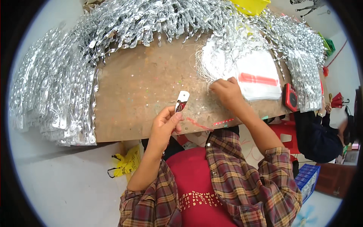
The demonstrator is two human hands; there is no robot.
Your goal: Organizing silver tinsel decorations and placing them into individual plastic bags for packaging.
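Between the thumb and fingers of my left hand point(166, 123) is a small glossy tag point(183, 97), white at its top with a hole and dark red and printed lower down. It stands upright above the table's near part. My right hand point(228, 92) is closed, its fingertips pinched on loose ends of a bundle of thin white string point(211, 62). Just right of that hand lies a stack of clear plastic bags point(259, 66) with a red band across it.
Twisted silver foil strips point(151, 22) are heaped along the brown table's point(132, 90) far edge, with more hanging at left and right. A red-and-black device point(290, 97) stands at the right edge. A yellow basket point(251, 6) is at the back. Another person point(321, 136) sits at right.
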